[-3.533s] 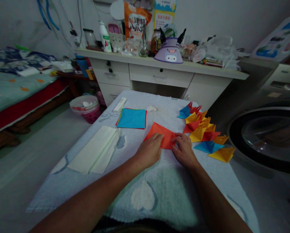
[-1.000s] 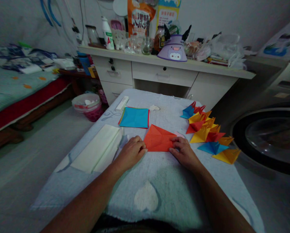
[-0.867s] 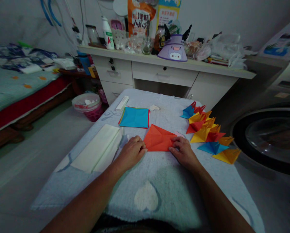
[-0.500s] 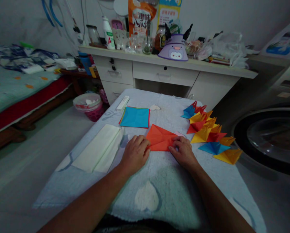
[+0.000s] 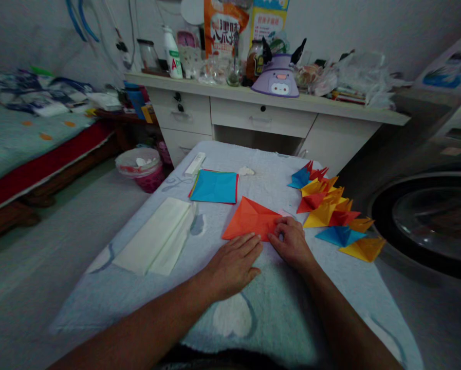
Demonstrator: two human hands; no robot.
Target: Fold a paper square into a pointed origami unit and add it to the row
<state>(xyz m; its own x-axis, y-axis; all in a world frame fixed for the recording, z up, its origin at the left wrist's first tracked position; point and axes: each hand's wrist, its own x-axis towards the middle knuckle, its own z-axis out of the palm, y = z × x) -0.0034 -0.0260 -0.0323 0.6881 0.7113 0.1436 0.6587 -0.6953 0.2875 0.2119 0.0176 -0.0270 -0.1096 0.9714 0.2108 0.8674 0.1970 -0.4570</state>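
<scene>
Orange sheet [image 5: 249, 218] lies flat on the cloth-covered table [image 5: 110, 293], between the 2 hands, creases showing, 1 corner pointing away from the person. Left hand [image 5: 234, 264] is palm down, fingers straight and side by side, tips over the sheet's near edge; no clamp there, and it hides part of that edge. Right hand [image 5: 292, 239] has curled fingers and thumb at the right corner and covers it; can't tell if it's pinching or just pressing. Tightest side is the right: overlapping folded pieces [image 5: 319, 213] in red, yellow and blue run along the table edge, nearest ones just beside the right hand. Blue-topped paper stack [image 5: 215, 186] sits just beyond the sheet, to the left, red and yellow edges peeking out. White folded piece [image 5: 153, 234] lies left of the left hand, paper or fabric unclear. Narrow white box [image 5: 195, 164] and white scrap [image 5: 246, 171] are farther back, well apart from both hands. Beyond the table: cluttered white cabinet [image 5: 261, 110], lined bin [image 5: 149, 177] on the floor at left, washing machine [image 5: 454, 146] at right.
</scene>
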